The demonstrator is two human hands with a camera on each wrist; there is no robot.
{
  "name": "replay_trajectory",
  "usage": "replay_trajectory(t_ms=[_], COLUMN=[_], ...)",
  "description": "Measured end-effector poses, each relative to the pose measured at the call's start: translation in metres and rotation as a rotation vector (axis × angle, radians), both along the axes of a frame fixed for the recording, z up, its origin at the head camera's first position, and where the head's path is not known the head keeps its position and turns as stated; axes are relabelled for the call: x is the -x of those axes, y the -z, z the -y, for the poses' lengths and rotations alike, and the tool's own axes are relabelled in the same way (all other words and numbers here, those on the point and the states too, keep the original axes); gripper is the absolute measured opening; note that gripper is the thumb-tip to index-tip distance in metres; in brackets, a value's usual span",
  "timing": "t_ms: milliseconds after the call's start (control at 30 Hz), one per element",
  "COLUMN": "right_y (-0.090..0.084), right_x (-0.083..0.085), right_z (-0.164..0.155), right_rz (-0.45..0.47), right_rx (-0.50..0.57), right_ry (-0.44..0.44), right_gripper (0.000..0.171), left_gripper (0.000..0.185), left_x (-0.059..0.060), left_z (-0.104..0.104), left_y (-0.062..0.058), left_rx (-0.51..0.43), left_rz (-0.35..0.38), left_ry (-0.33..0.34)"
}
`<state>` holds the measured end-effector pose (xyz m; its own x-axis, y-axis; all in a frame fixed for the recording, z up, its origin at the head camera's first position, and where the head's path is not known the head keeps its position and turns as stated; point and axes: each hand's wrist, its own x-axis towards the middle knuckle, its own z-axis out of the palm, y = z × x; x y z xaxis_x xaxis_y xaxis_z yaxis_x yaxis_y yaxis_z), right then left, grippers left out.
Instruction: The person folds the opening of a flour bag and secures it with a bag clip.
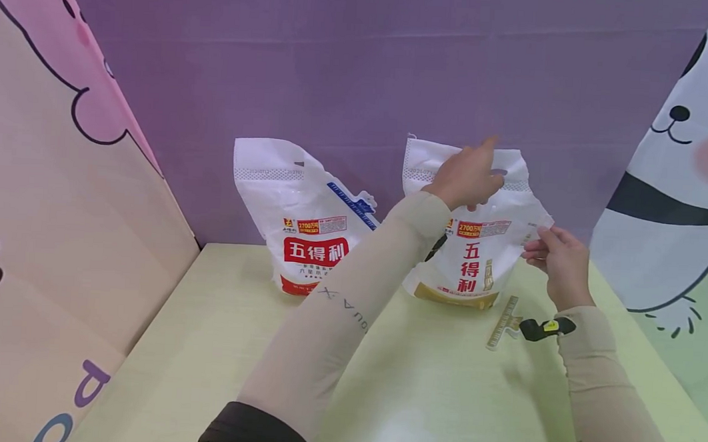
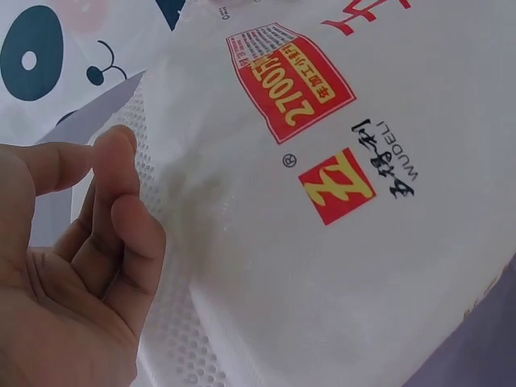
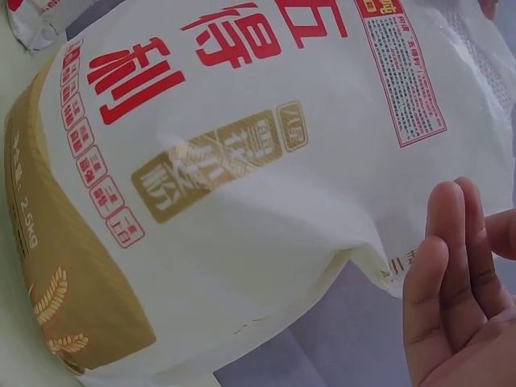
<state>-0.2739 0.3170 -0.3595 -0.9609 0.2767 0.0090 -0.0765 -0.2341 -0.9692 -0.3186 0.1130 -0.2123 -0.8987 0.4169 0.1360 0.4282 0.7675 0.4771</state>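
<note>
Head view looks forward and down over both arms. Wrist views sit close behind each palm, sharing the gold-banded flour bag (image 1: 472, 254) (image 2: 339, 210) (image 3: 242, 185).

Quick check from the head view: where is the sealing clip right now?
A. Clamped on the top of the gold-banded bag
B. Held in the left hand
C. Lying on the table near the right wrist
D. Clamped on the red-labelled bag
C. The clip lies flat on the table by the right wrist, in front of the gold-banded bag, apart from both hands.
</note>
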Motion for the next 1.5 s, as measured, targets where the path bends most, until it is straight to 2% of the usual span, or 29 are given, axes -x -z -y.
replay_trajectory(t_ms=[200, 467, 733, 933, 1100, 1333, 1500], right_y=[0.0035, 0.0053, 0.0061, 0.0064, 0.0048, 0.0023, 0.0004], right_x=[0.0026, 0.0028, 0.0051, 0.0041, 0.0030, 0.0035, 0.0036], right_z=[-0.0003, -0.0030, -0.0042, -0.0033, -0.0027, 0.0011, 0.0051], right_rz=[-0.042, -0.047, -0.061, -0.083, -0.090, -0.100, -0.095], right_rx=[0.111, 0.174, 0.249, 0.298, 0.354, 0.518, 0.639], right_ry=[-0.046, -0.097, -0.127, -0.149, -0.165, -0.152, -0.089], right_gripper=[0.012, 0.014, 0.014, 0.010, 0.009, 0.006, 0.004], left_gripper=[0.068, 0.055, 0.025, 0.023, 0.021, 0.021, 0.019], left_x=[-0.0015, -0.0049, -0.0039, -0.0031, -0.0030, -0.0040, -0.0039], left_z=[-0.0034, -0.0057, -0.0075, -0.0089, -0.0090, -0.0061, -0.0032], left_y=[0.0023, 0.0020, 0.0006, 0.0022, 0.0035, 0.0071, 0.0098], left_rx=[-0.024, -0.033, -0.022, -0.004, -0.031, -0.093, -0.113], left_rz=[0.020, 0.016, -0.020, -0.085, -0.127, -0.147, -0.176], left_ry=[0.012, -0.007, -0.028, -0.044, -0.064, -0.055, -0.044])
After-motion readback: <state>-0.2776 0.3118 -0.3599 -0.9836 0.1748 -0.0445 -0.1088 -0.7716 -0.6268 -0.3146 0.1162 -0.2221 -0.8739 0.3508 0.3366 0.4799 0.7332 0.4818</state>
